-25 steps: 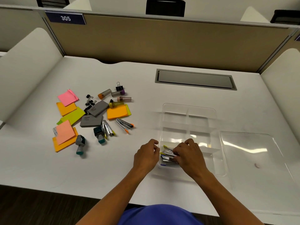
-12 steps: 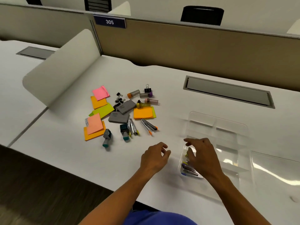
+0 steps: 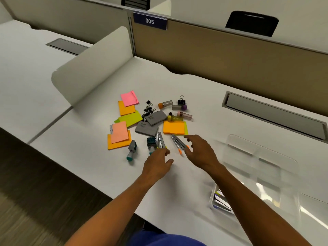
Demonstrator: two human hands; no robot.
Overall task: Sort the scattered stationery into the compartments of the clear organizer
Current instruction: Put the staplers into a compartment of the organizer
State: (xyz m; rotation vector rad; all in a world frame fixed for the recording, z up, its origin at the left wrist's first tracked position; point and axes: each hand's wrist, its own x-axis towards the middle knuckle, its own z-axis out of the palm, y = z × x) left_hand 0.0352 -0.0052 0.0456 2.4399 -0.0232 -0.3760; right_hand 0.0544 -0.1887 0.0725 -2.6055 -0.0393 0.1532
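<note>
Scattered stationery lies mid-desk: sticky-note pads [image 3: 174,127], two grey erasers [image 3: 147,128], black binder clips [image 3: 148,109], small tubes [image 3: 165,104], two stampers [image 3: 131,150] and metal clips with yellow tips [image 3: 160,142] and orange tips [image 3: 178,143]. My left hand [image 3: 158,165] hovers just below the yellow-tipped clips, fingers loosely bent, holding nothing. My right hand [image 3: 200,151] is spread over the orange-tipped clips, its fingertips near them. The clear organizer [image 3: 260,162] sits to the right, with several small items [image 3: 221,201] in its near-left compartment.
A white curved divider [image 3: 92,68] stands left of the pile. A grey cable hatch [image 3: 273,114] is set into the desk behind the organizer. A tan partition with a "305" sign [image 3: 150,21] closes the back. The desk's front edge runs near my forearms.
Both hands left the organizer and moved left toward the pile. The right hand let go of the items in the near-left compartment. The view swung left.
</note>
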